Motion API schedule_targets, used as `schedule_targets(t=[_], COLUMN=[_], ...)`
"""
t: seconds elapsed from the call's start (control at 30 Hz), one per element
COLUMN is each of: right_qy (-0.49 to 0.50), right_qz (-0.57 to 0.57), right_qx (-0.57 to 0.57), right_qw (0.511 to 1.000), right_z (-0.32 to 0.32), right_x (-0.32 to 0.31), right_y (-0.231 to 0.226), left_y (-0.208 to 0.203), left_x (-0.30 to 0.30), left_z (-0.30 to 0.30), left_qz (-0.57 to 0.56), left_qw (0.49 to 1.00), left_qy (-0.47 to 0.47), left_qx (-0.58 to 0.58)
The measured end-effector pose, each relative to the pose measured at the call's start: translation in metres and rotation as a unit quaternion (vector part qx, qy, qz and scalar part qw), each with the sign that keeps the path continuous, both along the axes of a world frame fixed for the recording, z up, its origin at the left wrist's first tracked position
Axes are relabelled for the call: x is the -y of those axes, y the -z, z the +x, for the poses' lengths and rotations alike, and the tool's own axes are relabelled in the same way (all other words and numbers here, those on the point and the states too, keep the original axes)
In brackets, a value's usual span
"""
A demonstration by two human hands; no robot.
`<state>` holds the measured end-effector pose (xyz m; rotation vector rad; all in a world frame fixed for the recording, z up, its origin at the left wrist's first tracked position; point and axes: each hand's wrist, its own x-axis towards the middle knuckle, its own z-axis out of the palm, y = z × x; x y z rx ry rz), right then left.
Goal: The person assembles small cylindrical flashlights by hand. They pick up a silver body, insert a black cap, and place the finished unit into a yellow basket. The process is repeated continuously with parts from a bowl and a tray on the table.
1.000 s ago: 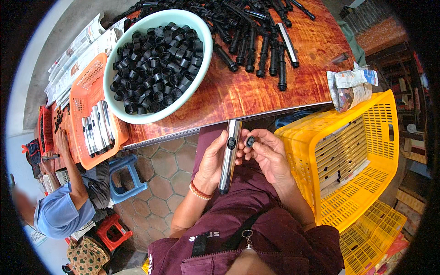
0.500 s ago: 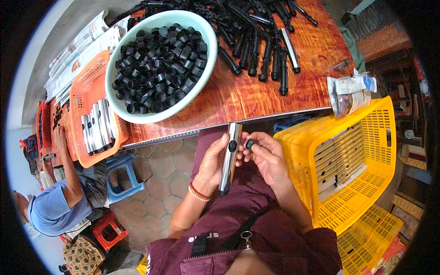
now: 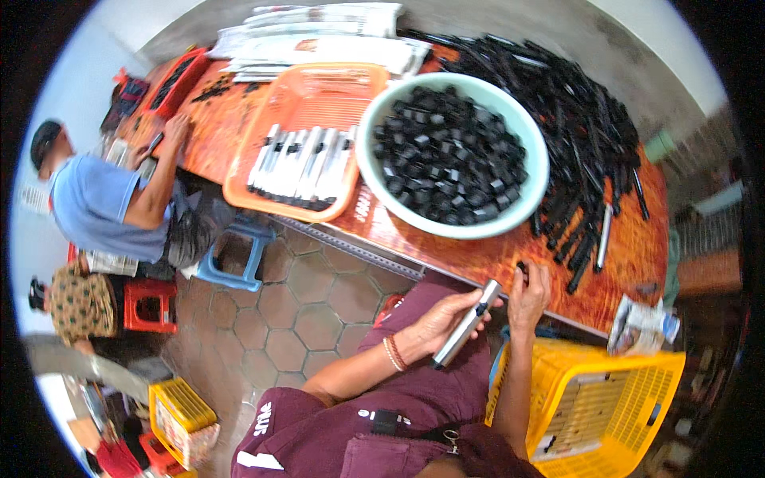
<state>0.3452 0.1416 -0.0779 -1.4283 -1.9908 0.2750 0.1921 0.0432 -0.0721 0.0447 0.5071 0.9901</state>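
A shiny silver tube (image 3: 456,342) with a black button on its side and a black lower end lies tilted in my left hand (image 3: 438,320), above my lap. My fingers are wrapped round it. Just to the right, my right hand (image 3: 529,299) is raised near the table's front edge and pinches a small black part (image 3: 522,267) at its fingertips. Beyond my hands stands a pale green basin (image 3: 466,231) heaped with short black caps (image 3: 450,155). Left of it, an orange basket (image 3: 237,191) holds several silver tubes (image 3: 299,163) with black ends.
Long black parts (image 3: 570,131) are piled at the table's back right, beside a loose silver tube (image 3: 604,239). A yellow crate (image 3: 661,410) stands at my right, below a plastic bag (image 3: 644,325). A co-worker (image 3: 111,195) sits at the left. Newspapers (image 3: 319,46) lie behind the basket.
My view has swung to the left, so the table things appear farther right. My right hand has moved away from the tube, still pinching the small black part. My left hand keeps the tube.
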Motion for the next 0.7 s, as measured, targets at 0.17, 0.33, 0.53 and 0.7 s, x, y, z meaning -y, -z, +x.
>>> schedule_targets(t=[0.17,0.33,0.53,0.7], right_qy=[0.006,-0.073,-0.248,-0.284], right_qz=[-0.014,-0.189,-0.413,-0.507], right_qx=[-0.068,-0.26,-0.388,-0.342], right_qw=[0.998,0.944,0.786,0.739], right_z=[-0.013,-0.03,-0.101,-0.111], right_x=[0.013,0.056,0.111,0.093], right_y=[-0.004,-0.02,-0.046,-0.073], left_y=[0.007,-0.003,-0.045,-0.102], left_x=[0.011,0.022,0.028,0.057], left_z=[-0.023,-0.046,-0.081,-0.205], left_qz=[0.052,0.137,0.215,0.269], left_qw=[0.997,0.962,0.914,0.609], left_qy=[-0.053,-0.234,-0.268,-0.397], left_qx=[0.022,-0.023,-0.216,-0.632])
